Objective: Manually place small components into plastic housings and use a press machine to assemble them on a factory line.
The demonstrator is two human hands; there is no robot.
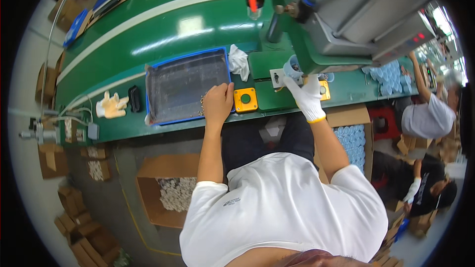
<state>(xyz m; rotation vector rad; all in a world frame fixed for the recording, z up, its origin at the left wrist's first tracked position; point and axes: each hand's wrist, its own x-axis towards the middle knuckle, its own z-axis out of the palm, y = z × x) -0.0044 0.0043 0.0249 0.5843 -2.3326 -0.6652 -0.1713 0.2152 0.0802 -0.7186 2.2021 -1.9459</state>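
My left hand [217, 103], bare, is curled closed over the right edge of a blue-rimmed tray [168, 60] with a dark lining. Several tiny brass-coloured parts lie by its fingers; what it holds, if anything, is hidden. My right hand [306, 97], in a white knit glove, is at a metal plate [278, 77] under the green press [326, 64]. Its fingers seem to grip the base of a light blue cup [293, 65], which tilts toward me with small dark contents. A yellow button box [246, 100] with a dark round button sits between my hands.
A second yellow box [324, 90] stands right of the glove. A white cloth [239, 62], a spare glove [112, 105] and a black holder [134, 99] lie on the green bench. Blue cups [391, 76] are heaped at right. Below are cartons [148, 168]; other people work at right.
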